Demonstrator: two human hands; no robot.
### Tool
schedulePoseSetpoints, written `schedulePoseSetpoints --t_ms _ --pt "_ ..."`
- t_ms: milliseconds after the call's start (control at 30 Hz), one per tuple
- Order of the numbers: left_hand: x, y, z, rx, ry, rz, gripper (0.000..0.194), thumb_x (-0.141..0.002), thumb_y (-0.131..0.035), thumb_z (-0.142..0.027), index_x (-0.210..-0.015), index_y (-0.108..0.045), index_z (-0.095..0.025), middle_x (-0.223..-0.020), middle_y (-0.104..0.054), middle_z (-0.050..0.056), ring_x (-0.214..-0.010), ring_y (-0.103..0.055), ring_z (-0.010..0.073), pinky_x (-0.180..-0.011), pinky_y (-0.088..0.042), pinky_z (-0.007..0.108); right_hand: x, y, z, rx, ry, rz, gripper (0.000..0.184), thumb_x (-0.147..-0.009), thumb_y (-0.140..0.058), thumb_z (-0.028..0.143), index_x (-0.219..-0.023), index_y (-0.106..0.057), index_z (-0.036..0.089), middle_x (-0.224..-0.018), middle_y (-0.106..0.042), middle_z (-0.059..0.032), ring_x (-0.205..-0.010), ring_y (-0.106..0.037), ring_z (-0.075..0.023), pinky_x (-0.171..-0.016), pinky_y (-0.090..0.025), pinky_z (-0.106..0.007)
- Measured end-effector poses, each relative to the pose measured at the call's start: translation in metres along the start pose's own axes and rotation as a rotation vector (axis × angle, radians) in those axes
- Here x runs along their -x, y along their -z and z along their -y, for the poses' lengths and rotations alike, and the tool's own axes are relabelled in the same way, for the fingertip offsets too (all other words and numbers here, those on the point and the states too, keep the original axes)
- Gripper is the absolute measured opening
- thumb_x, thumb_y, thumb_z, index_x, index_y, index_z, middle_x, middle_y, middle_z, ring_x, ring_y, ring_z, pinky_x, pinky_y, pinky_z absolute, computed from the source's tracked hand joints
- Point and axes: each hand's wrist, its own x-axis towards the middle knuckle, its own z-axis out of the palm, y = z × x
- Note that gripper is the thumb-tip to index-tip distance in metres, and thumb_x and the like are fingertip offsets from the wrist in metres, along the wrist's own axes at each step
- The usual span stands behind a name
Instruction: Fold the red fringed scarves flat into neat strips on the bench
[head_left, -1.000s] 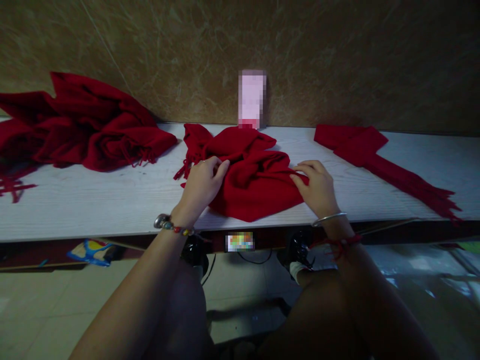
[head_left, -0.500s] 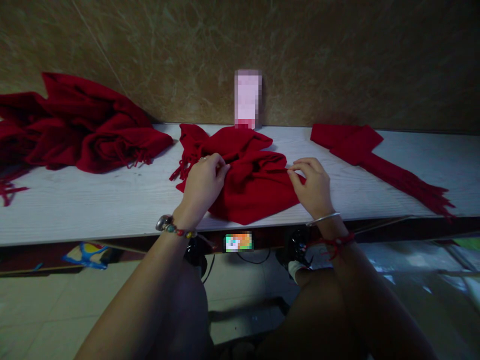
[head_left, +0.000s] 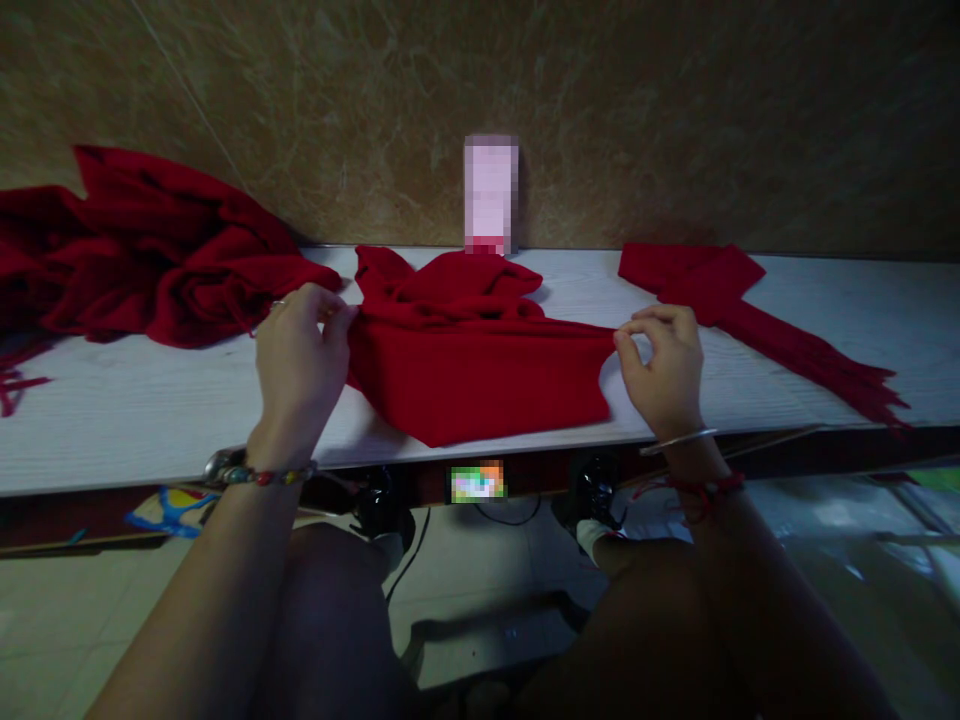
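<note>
A red scarf (head_left: 480,375) lies on the white wood-grain tabletop, its near part drawn out flat and its far part bunched in folds. My left hand (head_left: 304,360) pinches the scarf's left edge between thumb and fingers. At the opposite edge, my right hand (head_left: 664,365) pinches the cloth the same way, and the top fold runs taut between the two. Whatever fringe this scarf has is hidden behind my left hand or in the folds.
A heap of red fringed cloth (head_left: 172,260) lies on the left of the white tabletop (head_left: 112,430). On the right rests a folded red scarf (head_left: 720,290) with a fringed end. A blurred pinkish block (head_left: 491,190) stands against the brown marbled wall (head_left: 675,120).
My left hand has moved left and my right hand slightly right, both pinching the scarf. The crumpled near part is now stretched wide and smooth between them.
</note>
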Motion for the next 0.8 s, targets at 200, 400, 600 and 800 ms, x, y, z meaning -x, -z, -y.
schedulePoseSetpoints --t_ms 200,400,600,800 --pt "0.001 0.002 0.002 -0.054 -0.024 0.189 0.009 -0.078 -0.050 -0.024 -0.072 -0.053 -0.020 -0.083 -0.066 0.008 -0.080 -0.059 0.0227 -0.075 -0.042 0.032 0.001 -0.008 -0.008 -0.053 -0.039 0.064 0.013 -0.079 -0.052 0.021 -0.067 -0.056 0.023 -0.086 -0.053 -0.0072 -0.085 -0.056 -0.0232 -0.081 -0.047 -0.043" --pt "0.001 -0.011 0.004 -0.006 -0.099 0.477 0.028 -0.083 -0.040 -0.035 -0.066 -0.057 -0.021 -0.064 -0.062 0.003 -0.066 -0.058 0.0201 -0.065 -0.041 0.028 0.010 -0.021 -0.018 -0.155 0.009 0.348 0.011 -0.074 -0.057 0.021 -0.064 -0.058 0.022 -0.078 -0.058 -0.0042 -0.077 -0.059 -0.0208 -0.075 -0.051 -0.040" --pt "0.001 -0.021 -0.004 0.072 -0.137 0.405 0.023 -0.081 -0.048 -0.036 -0.086 -0.066 -0.022 -0.078 -0.068 0.004 -0.073 -0.060 0.0195 -0.069 -0.044 0.028 0.003 -0.019 0.002 -0.196 0.008 0.249 0.010 -0.077 -0.057 0.021 -0.083 -0.066 0.022 -0.089 -0.062 -0.0061 -0.087 -0.060 -0.0218 -0.082 -0.049 -0.042" --pt "0.004 -0.031 -0.017 0.104 -0.207 0.541 0.026 -0.078 -0.054 -0.026 -0.101 -0.065 -0.019 -0.095 -0.070 0.006 -0.084 -0.064 0.0196 -0.078 -0.047 0.030 0.001 -0.028 0.019 -0.209 0.020 0.286 0.007 -0.076 -0.060 0.020 -0.078 -0.066 0.022 -0.094 -0.060 -0.0064 -0.088 -0.060 -0.0217 -0.083 -0.050 -0.042"
